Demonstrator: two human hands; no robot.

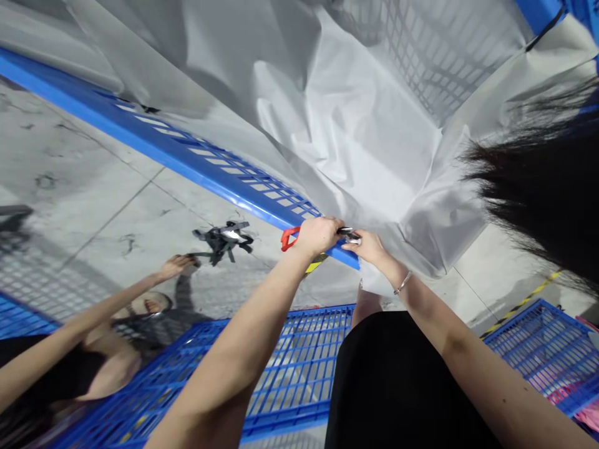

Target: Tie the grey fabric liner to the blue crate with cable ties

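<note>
My left hand [318, 235] is closed round a tool with a red handle [289, 237], likely scissors, at the corner of a blue mesh cage wall [196, 159]. Its metal end shows between my two hands. My right hand [367, 246], with a thin bracelet on the wrist, pinches at that metal end and at the edge of a large grey-white liner sheet [355, 125]. The sheet drapes over the blue rail and fills the cage interior.
Another person at the lower left stretches a hand [175, 266] toward a dark bundle of clips [224, 240] on the concrete floor. Blue mesh panels [290, 368] lie below my arms and at the lower right [547, 349]. Dark hair [552, 206] hangs at the right edge.
</note>
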